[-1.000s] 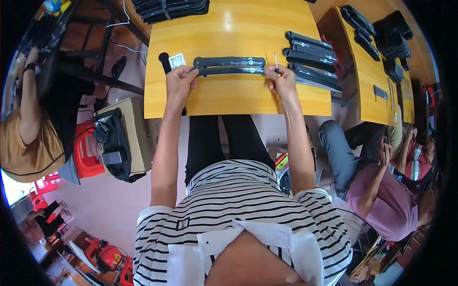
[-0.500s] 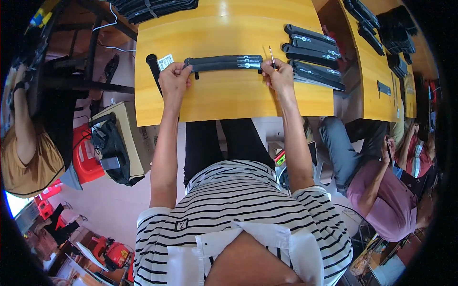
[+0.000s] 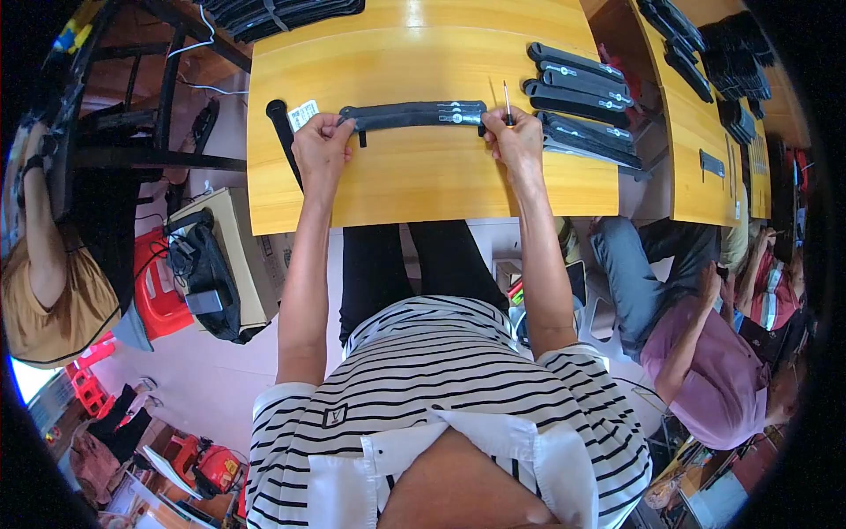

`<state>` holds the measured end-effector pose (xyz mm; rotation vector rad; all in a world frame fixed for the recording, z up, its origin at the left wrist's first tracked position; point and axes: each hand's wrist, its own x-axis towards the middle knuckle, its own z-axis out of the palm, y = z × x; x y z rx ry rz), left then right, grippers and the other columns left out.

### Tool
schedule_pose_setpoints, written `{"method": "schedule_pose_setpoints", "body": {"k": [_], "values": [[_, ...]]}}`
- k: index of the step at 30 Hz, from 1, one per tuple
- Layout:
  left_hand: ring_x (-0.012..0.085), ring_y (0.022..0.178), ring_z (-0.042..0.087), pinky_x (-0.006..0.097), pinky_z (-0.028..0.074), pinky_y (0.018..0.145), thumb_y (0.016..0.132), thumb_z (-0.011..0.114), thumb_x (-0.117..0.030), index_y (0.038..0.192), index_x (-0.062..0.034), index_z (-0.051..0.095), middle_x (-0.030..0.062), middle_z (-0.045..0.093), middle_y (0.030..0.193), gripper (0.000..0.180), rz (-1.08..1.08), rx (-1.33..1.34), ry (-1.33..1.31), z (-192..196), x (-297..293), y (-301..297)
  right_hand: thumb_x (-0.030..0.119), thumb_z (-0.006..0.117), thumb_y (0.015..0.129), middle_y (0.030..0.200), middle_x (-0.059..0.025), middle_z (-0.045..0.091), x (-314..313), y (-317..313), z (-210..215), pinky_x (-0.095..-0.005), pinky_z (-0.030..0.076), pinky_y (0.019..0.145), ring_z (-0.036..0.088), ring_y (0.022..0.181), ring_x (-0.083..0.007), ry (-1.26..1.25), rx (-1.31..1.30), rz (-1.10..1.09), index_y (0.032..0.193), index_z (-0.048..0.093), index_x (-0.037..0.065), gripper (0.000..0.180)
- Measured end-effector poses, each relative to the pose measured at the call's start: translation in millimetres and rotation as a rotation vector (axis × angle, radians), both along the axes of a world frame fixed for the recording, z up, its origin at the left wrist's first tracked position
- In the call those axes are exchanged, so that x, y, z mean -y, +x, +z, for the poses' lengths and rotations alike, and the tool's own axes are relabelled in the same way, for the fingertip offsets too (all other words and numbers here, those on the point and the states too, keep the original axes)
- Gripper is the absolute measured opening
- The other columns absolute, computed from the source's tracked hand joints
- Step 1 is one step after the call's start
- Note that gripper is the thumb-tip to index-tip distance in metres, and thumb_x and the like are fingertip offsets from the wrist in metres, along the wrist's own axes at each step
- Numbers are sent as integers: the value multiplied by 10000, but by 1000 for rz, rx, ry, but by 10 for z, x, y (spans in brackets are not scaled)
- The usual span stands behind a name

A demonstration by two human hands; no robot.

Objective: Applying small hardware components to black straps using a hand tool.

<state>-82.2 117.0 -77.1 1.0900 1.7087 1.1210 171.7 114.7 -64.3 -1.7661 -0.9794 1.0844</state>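
A flat black strap (image 3: 405,116) with pale printing on its right part is stretched sideways just over the wooden table. My left hand (image 3: 321,152) pinches its left end between thumb and fingers. At the other end, the thumb and fingers of my right hand (image 3: 518,141) are closed on it. A slim screwdriver-like tool (image 3: 507,95) also sits in that hand, its thin shaft pointing away from me. Two short dark tabs show below the strap, one near each hand. Beside my left hand lies a black strip with a rounded end (image 3: 280,123), next to a white printed label (image 3: 302,114).
Several similar black straps (image 3: 577,84) are piled on the right of the table (image 3: 423,189). A dark bundle (image 3: 282,13) lies at its far left. Left of the table stands a cardboard box (image 3: 256,264) with a black bag (image 3: 207,273). Other people sit on both sides.
The strap has tilted slightly, so the glare on its printed end has changed. The tool in my right hand points a little farther away from me. Both hands keep their hold.
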Motion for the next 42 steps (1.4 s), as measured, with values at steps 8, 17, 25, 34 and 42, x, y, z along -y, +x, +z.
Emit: {"method": "schedule_pose_setpoints", "body": {"k": [8, 17, 25, 34, 42], "values": [[77, 447, 521, 215, 425, 401, 747, 689, -123, 798, 18, 613, 31, 573, 585, 168, 6, -15, 0, -1, 1, -4, 144, 638, 751, 528, -51, 590, -15, -18, 27, -242, 437, 393, 559, 441, -106, -23, 90, -1, 695, 614, 26, 133], [105, 450, 548, 244, 433, 415, 732, 693, -124, 799, 17, 623, 47, 575, 585, 172, 34, -115, 17, -10, -16, 48, 173, 638, 753, 509, -60, 586, -50, 24, 7, -260, 430, 423, 548, 417, -118, -24, 193, 18, 716, 631, 29, 149], [92, 465, 531, 242, 433, 427, 726, 699, -131, 773, 8, 620, 31, 572, 589, 167, 49, -120, -22, -44, -35, 0, 165, 637, 748, 511, -65, 588, -52, -6, -15, -269, 436, 434, 560, 427, -127, -21, 195, 13, 698, 620, 28, 146], [93, 457, 545, 230, 446, 412, 736, 685, -130, 825, 20, 623, 33, 573, 604, 185, 40, -107, -43, -14, -16, 18, 148, 637, 757, 506, -79, 586, -37, -33, 80, -277, 437, 435, 560, 427, -129, -28, 213, 16, 681, 610, 13, 157], [100, 453, 551, 233, 444, 418, 737, 684, -138, 810, 13, 619, 36, 573, 600, 180, 32, -105, -27, -29, -7, 20, 150, 637, 758, 514, -89, 589, -44, -30, 65, -291, 452, 462, 583, 455, -152, -36, 238, 14, 684, 619, 8, 161]]}}
